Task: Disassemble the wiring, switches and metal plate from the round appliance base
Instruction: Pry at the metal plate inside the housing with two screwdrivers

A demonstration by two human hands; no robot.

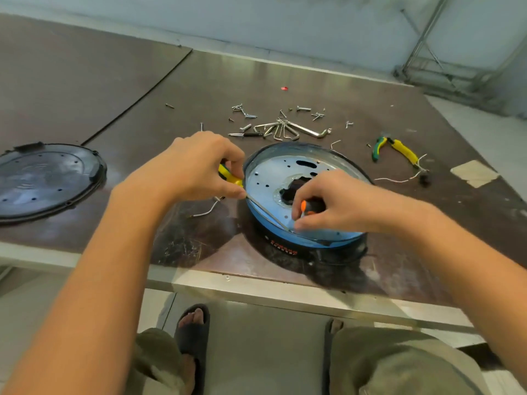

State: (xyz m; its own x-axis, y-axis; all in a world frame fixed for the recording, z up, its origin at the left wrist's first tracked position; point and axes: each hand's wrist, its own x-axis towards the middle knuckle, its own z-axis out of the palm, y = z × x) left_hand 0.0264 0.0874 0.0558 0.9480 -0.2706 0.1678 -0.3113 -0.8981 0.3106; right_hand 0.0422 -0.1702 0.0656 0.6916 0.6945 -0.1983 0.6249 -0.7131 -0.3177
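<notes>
The round appliance base (302, 240), blue-walled with a black bottom band, lies on the table before me. Inside it a silvery metal plate (273, 178) with holes and a dark central opening shows. My left hand (196, 166) grips a yellow-handled screwdriver (229, 176), whose thin shaft (266, 213) slants down across the base's near rim. My right hand (330, 201) holds a small orange-and-black tool (303, 208) over the plate, fingertips pressed near the shaft's tip. A loose white wire (206, 210) lies just left of the base.
A black round cover (48, 178) lies at the left. Behind the base are several loose screws and hex keys (282, 128). Yellow-green pliers (396, 148) and a cut wire (399, 179) lie at right, beside a tape patch (474, 173). The table's metal front edge (256, 289) runs above my knees.
</notes>
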